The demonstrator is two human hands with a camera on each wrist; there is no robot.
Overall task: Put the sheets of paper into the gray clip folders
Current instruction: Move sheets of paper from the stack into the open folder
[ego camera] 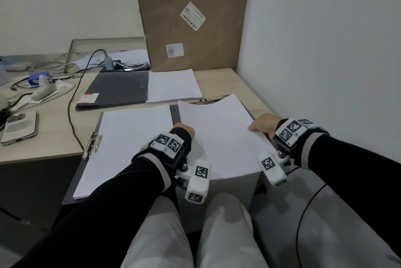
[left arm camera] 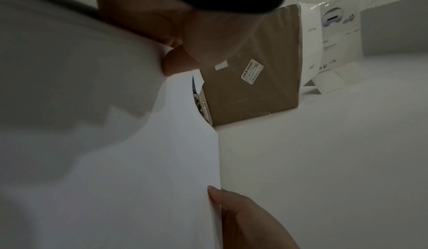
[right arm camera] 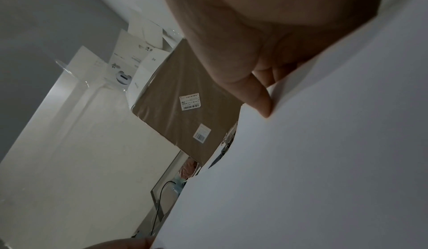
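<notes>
left hand [ego camera: 184,129]: fingers pinch left edge of paper stack [ego camera: 219,135] | right hand [ego camera: 263,125]: fingers pinch its right edge | stack: bowed over open gray folder [ego camera: 176,113], near metal clip [ego camera: 206,100], in front of cardboard box [ego camera: 191,16]

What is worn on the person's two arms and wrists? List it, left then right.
Left arm: a black long sleeve with a grey-white cuff band, and a wrist rig of white blocks bearing black-and-white square markers on a black mount, one block jutting out on a bolted joint. Right arm: the same black sleeve and a matching marker rig. Both hands are bare.
</notes>
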